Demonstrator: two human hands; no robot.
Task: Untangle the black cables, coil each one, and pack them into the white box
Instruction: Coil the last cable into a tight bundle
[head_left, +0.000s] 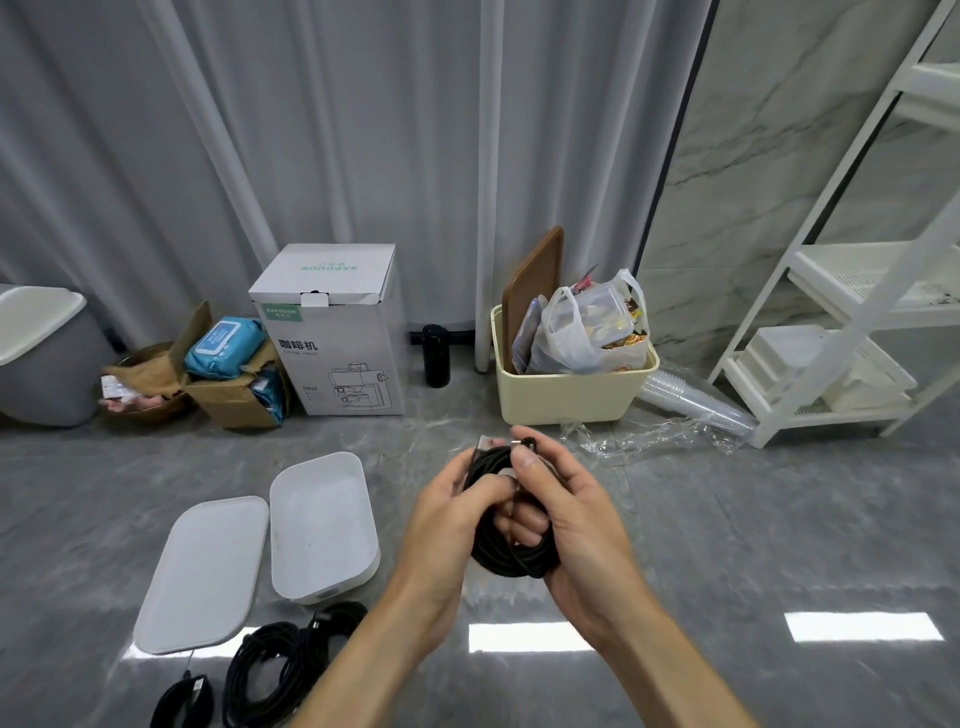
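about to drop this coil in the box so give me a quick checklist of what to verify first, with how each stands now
1. Cable coiled: ok. The black coil is wound in loops between both hands.
2. Grip secure: ok. Left hand and right hand both hold it.
3. Loose end tucked: not ok. The plug end sticks up, pinched by the right fingers.
4. White box open: ok. Its lid lies beside it on the floor.
5. Room in the box: ok. Nothing visible inside.
6. Other cables done: cannot tell. The black cables on the floor are partly out of frame.
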